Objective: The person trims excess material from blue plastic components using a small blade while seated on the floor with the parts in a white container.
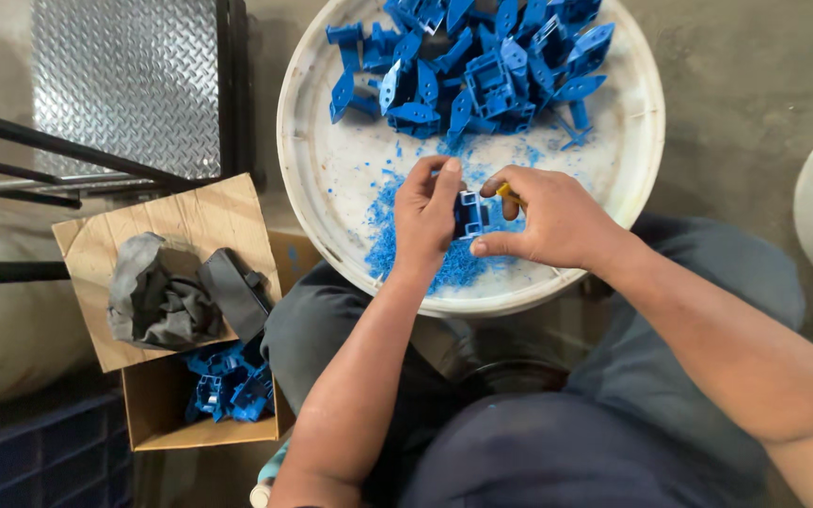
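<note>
We hold a small blue plastic part [469, 214] over the big white tray [331, 179]. Our left hand [425, 212] pinches its side with closed fingers. Our right hand [543, 218] curls around a little yellow tool [508, 195] beside it. The part looks light, hard and thin, so we think the flat sides are best to grip. Blue shavings [397, 240] lie under it.

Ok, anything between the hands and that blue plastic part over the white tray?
Nothing visible. The left hand and right hand both already grip the blue plastic part directly, above the shavings on the white tray. The pile of blue parts lies farther back, apart from it.
</note>
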